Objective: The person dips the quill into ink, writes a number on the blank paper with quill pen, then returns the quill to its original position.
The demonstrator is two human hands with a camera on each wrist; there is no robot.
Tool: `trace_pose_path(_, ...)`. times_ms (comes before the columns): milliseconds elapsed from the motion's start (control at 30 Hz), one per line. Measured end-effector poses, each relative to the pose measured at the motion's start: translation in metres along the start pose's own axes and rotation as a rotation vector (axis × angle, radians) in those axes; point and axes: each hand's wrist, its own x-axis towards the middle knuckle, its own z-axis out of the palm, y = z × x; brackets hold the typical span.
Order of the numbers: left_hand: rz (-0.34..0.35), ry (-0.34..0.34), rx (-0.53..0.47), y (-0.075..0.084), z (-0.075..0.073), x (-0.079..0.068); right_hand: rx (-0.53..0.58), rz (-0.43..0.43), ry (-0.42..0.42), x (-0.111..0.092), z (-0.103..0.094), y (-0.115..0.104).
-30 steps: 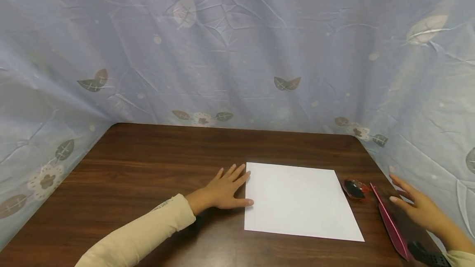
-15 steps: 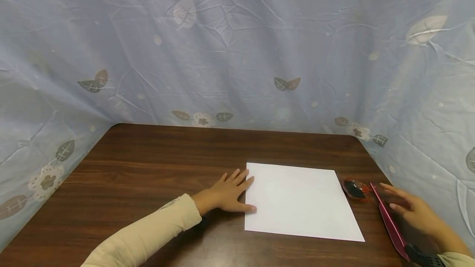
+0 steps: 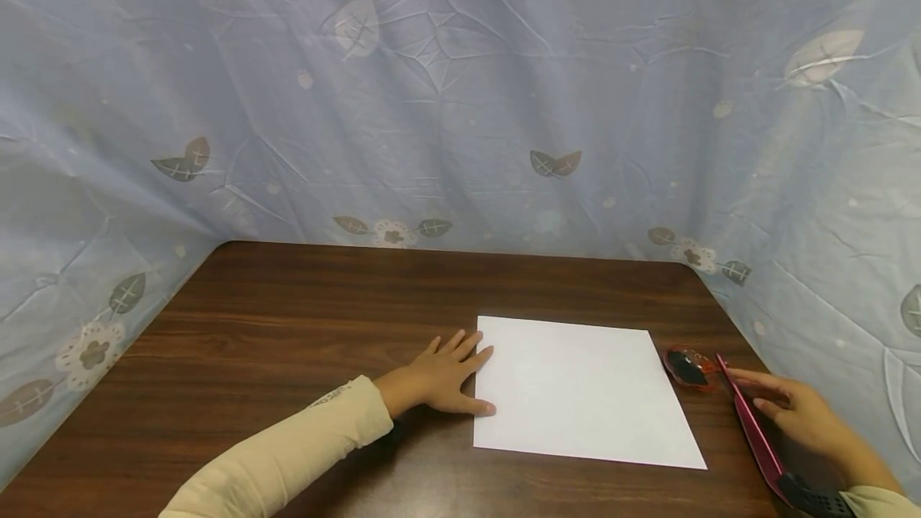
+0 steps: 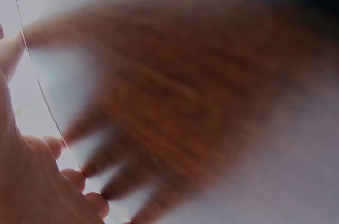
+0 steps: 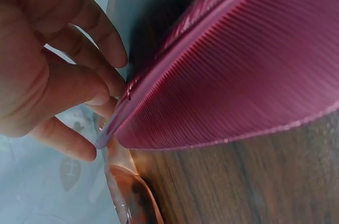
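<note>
Pale blue leaf-printed fabric [image 3: 446,102] hangs behind the dark brown wood-grain worktop [image 3: 288,326]. Left grip [image 3: 442,384] is spread, fingertips on the left edge of a flat white paper sheet [image 3: 583,394]. Right grip [image 3: 806,416], fingers parted and loosely bent, is beside a ribbed magenta feather-shaped object [image 3: 752,436] at the worktop's right; contact is unclear.

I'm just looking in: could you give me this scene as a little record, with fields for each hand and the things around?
Left hand: fingers spread, at the left edge of the white sheet
Right hand: fingertips at the narrow end of the pink feather-shaped object; contact unclear
Between sheet and feather shape: orange-rimmed dark item, identity unclear
Surface: brown wood-grain table
Backdrop: pale blue cloth with leaves and flowers
</note>
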Motion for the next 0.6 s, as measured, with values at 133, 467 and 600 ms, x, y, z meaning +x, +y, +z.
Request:
trace_pose_path(133, 0.001, 0.000, -0.001, 0.0009, -0.0013, -0.0015, -0.011, 0.046, 0.000, 0.0019, 0.0007, 0.0005)
trace_pose_path(467, 0.001, -0.002, -0.001, 0.0008, -0.0008, -0.0019, 0.032, 0.063, -0.008, 0.0072, 0.0039, 0.0066)
trace_pose_path(600, 0.002, -0.007, -0.010, 0.0012, -0.0012, -0.0025, 0.026, 0.063, -0.003, 0.0083, 0.0047, 0.0077)
